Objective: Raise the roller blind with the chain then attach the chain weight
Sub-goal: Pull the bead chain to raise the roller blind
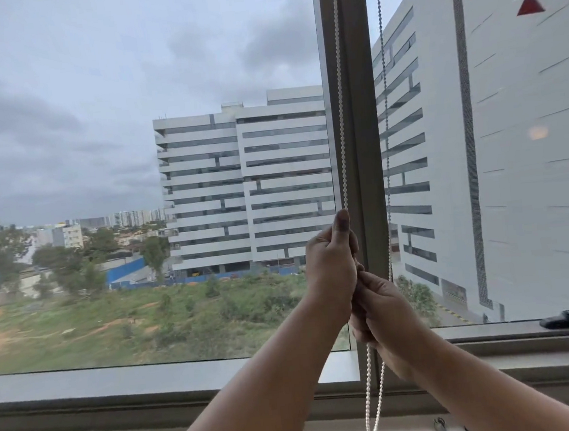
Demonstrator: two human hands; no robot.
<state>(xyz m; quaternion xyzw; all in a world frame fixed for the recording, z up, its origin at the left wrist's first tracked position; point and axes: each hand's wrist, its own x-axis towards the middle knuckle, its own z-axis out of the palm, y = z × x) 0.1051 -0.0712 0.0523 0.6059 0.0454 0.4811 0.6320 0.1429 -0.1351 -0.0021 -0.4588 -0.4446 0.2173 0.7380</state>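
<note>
The left hand (332,266) is the higher one. Its fingers (318,243) are curled tight round the white bead chain (343,124), thumb pointing up. The right hand (384,306) touches it from below and grips the same chain. The chain's loop hangs under both hands, near the window sill (153,378).

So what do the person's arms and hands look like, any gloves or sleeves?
The left arm and right arm are bare as far as the picture shows, no sleeves. The left hand and right hand wear no gloves; no watch, bracelet or ring is visible.
</note>
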